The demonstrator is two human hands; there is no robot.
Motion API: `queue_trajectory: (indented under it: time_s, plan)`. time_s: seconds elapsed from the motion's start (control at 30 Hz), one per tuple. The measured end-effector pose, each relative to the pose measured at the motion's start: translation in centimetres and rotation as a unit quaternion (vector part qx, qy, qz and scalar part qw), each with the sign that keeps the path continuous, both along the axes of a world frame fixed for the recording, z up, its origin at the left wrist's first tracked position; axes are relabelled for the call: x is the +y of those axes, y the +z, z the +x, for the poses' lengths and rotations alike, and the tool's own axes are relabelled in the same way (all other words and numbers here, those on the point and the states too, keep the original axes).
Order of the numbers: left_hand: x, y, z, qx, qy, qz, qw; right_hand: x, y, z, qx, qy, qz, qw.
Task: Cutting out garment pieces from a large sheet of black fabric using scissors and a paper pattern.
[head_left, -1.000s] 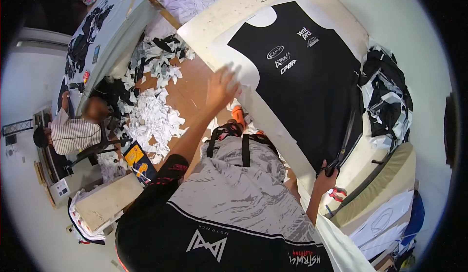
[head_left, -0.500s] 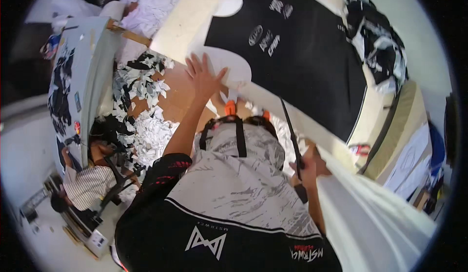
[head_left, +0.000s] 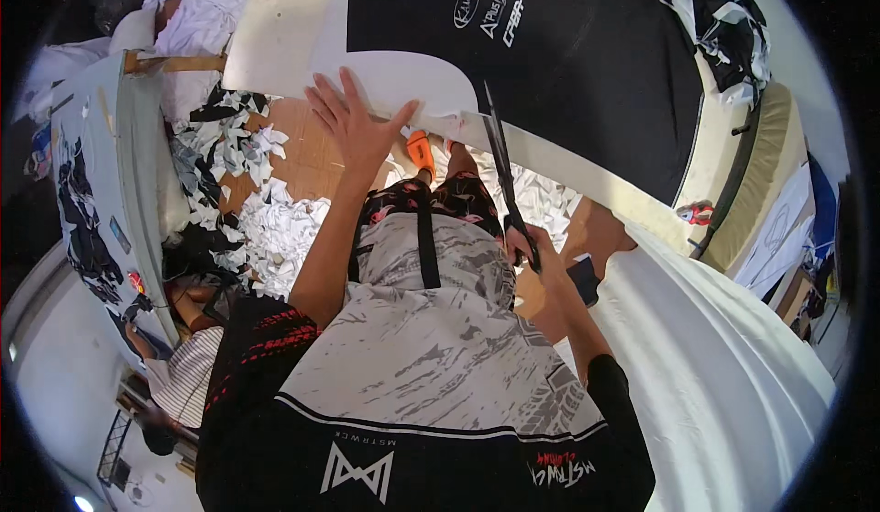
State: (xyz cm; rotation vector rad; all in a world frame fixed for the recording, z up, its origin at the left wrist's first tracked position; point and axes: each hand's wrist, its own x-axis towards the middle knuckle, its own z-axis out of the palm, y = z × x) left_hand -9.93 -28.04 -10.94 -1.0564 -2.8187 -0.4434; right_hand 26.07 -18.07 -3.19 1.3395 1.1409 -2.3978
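A black printed fabric panel (head_left: 587, 81) with white lettering lies on the cream-topped table (head_left: 587, 168) ahead of me. A white margin (head_left: 412, 72) borders its curved edge on the near left. On the near edge of that white part rests my left hand (head_left: 353, 132), fingers spread and holding nothing. My right hand (head_left: 541, 248) grips long dark scissors (head_left: 502, 164) by their handles. Their blades reach up over the table edge, with the tip over the black panel beside the curve. Whether the blades touch the fabric, I cannot tell.
Fabric scraps (head_left: 275, 237) litter the floor to the left, near a pale table (head_left: 105, 200). A seated person in a striped shirt (head_left: 188, 374) is at lower left. White cloth (head_left: 706, 356) drapes down on the right. A black bundle (head_left: 724, 26) sits at far right.
My right hand has raised the scissors toward the panel, their tip now over it. My left hand has shifted slightly left along the white edge. The view has moved, showing my feet.
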Motion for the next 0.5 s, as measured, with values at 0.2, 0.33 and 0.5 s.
queue_trajectory:
  time_s: [0.2, 0.33, 0.5]
  plan:
    - [-0.3, 0.2, 0.7, 0.001, -0.023, 0.039, 0.999, -2.0, -0.4, -3.4, -0.016, -0.004, 0.006, 1.0]
    - [0.0, 0.8, 1.1, -0.019, -0.027, 0.042, 0.999, -2.7, -0.9, -3.8, -0.003, -0.011, 0.046, 0.999]
    - [0.2, 1.0, 1.6, -0.032, -0.032, 0.055, 0.997, -3.2, -1.2, -4.3, 0.034, -0.046, 0.07, 0.996]
